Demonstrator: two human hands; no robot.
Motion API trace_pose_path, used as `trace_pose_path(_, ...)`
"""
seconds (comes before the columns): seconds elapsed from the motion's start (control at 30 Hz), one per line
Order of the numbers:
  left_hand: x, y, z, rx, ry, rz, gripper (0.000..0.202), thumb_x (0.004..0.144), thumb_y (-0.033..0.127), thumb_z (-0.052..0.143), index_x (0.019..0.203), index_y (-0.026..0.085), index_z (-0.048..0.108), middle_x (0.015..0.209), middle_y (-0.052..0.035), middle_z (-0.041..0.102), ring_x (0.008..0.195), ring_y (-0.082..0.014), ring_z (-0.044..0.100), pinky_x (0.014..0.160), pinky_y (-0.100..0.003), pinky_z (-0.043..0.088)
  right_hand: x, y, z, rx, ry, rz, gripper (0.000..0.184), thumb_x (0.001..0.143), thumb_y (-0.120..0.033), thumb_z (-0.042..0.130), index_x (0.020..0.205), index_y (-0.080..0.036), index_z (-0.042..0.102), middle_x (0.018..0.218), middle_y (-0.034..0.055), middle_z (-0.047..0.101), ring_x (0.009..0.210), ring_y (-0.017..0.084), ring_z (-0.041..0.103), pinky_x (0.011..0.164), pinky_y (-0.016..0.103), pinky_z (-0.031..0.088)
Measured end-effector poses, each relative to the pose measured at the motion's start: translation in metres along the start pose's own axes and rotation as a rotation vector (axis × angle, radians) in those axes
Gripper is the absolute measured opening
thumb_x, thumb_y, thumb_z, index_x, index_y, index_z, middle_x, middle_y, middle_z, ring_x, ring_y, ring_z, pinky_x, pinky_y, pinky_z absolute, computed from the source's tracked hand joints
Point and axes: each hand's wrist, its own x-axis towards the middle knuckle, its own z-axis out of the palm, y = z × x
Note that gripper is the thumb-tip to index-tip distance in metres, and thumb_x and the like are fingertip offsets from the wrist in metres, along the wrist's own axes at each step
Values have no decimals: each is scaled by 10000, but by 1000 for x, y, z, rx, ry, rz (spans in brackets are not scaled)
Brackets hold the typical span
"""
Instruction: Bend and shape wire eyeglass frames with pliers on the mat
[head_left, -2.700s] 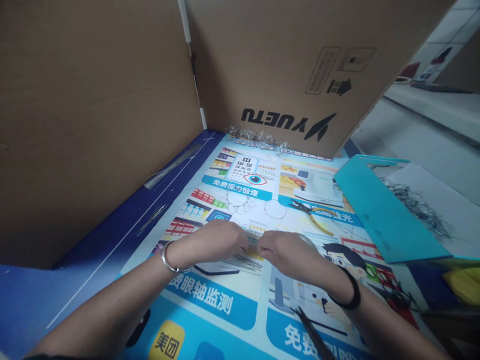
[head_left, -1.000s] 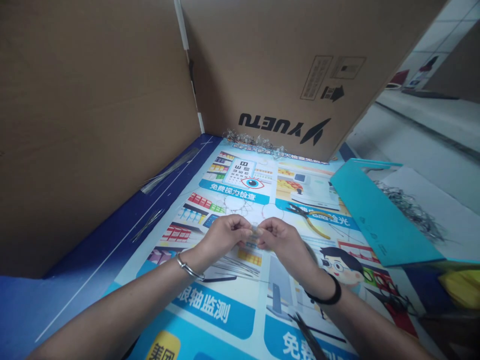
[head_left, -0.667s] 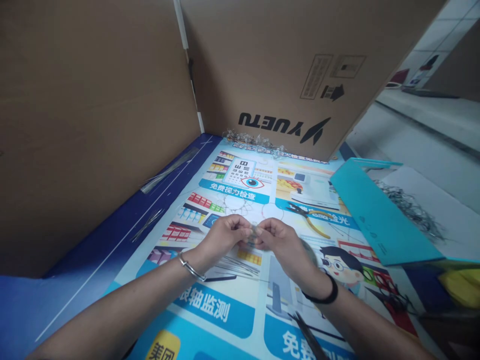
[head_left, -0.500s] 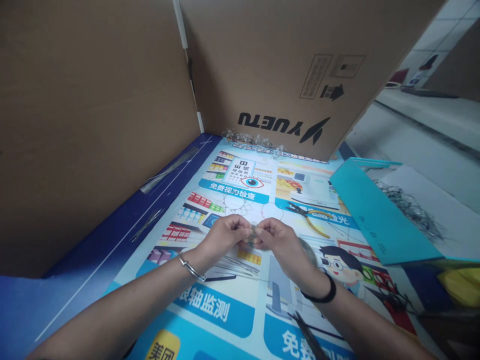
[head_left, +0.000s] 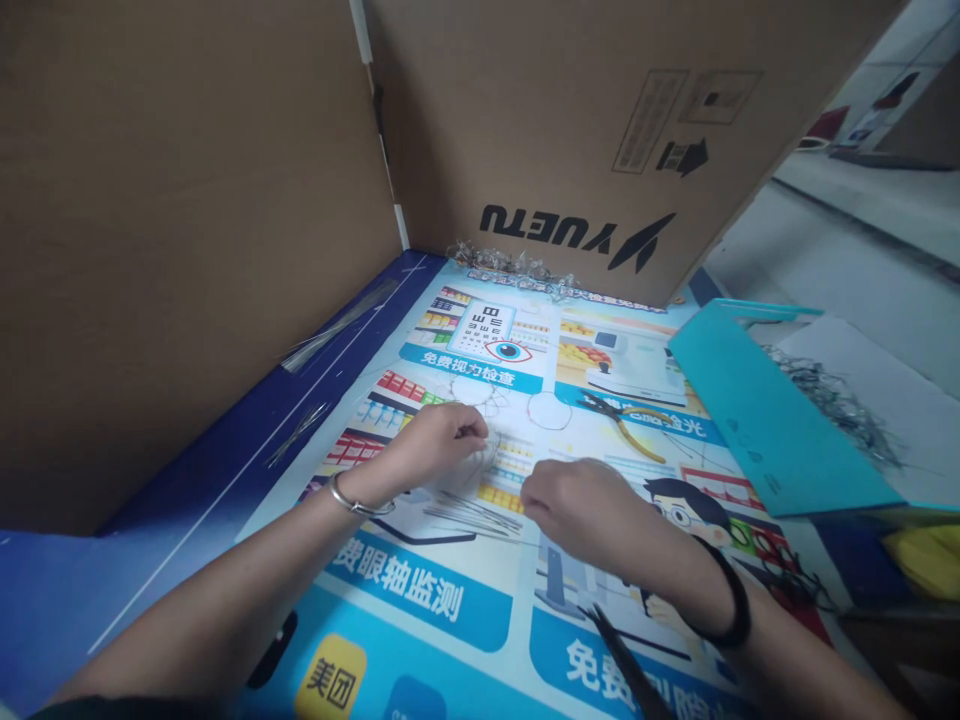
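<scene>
1. The hands met over the desk [head_left: 217, 480] half a second ago; now they have parted.
2. The left hand [head_left: 442, 437] pinches a thin, pale wire ring [head_left: 489, 450] just above the poster.
3. The right hand [head_left: 581, 503] is curled beside the straight wires [head_left: 472, 515]; I cannot tell whether it grips anything.

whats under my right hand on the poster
A bundle of thin straight wires lies on the poster just beside the right hand; whatever is beneath the palm is covered.
</scene>
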Motion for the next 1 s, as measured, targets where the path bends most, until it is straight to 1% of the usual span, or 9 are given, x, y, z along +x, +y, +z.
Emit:
trace_pose_path(0.07,0,-2,0,70,-8,29,126,754,197,539,748,173,662,717,-8,647,648,-121,552,582,-224,385,-6,-10,2,-156,-106,-86,160,777,-120,467,721,-174,607,745,60,624,617,155,555,513,262,279)
trace_pose_path(0.13,-1,-3,2,118,-19,50,140,764,196,525,759,173,664,722,-11,654,639,-123,556,580,-227,382,-10,-20,6,-229,-141,-110,129,723,-83,508,735,-166,606,744,73,619,609,172,559,486,268,254)
trace_pose_path(0.3,-2,-7,4,200,-55,82,166,782,187,502,780,170,667,759,-18,668,672,-142,573,610,-240,385,-14,-37,18,-372,-71,-155,191,644,25,517,689,-149,583,703,103,599,570,188,531,433,282,245)
trace_pose_path(0.47,-2,-9,0,203,-17,77,193,801,205,478,809,165,666,764,-18,662,687,-154,574,602,-238,380,-16,-43,30,-483,-13,-233,200,569,11,586,611,-179,537,651,123,581,522,210,481,398,313,256)
trace_pose_path(0.57,0,-10,-7,137,-22,34,173,784,224,503,807,174,668,757,-14,668,695,-157,588,600,-229,387,-15,-42,39,-507,15,-222,180,572,-5,597,630,-169,547,642,112,570,518,203,474,404,304,254)
trace_pose_path(0.7,4,-16,-16,77,-66,-41,157,747,240,540,812,185,672,738,-13,672,681,-150,594,595,-223,391,-10,-36,50,-471,24,-209,138,615,-38,592,690,-151,572,660,91,572,541,178,475,433,280,240)
trace_pose_path(0.8,6,-23,-19,104,-106,-62,154,735,237,536,788,182,669,688,-6,658,643,-143,579,567,-220,369,-9,-33,49,-461,39,-231,127,637,-34,583,692,-147,565,663,85,576,541,166,474,437,275,221)
trace_pose_path(0.9,7,-28,-19,144,-141,-45,154,732,226,520,770,182,662,677,-3,655,618,-133,564,541,-216,334,-9,-33,38,-476,47,-275,153,644,-2,572,687,-148,554,663,79,583,554,162,487,441,273,217)
trace_pose_path(1.0,6,-29,-19,208,-173,-24,163,739,222,501,761,179,657,697,-8,661,619,-130,556,528,-216,309,-11,-33,28,-491,16,-315,169,666,23,551,693,-144,549,668,73,588,563,156,500,447,267,214)
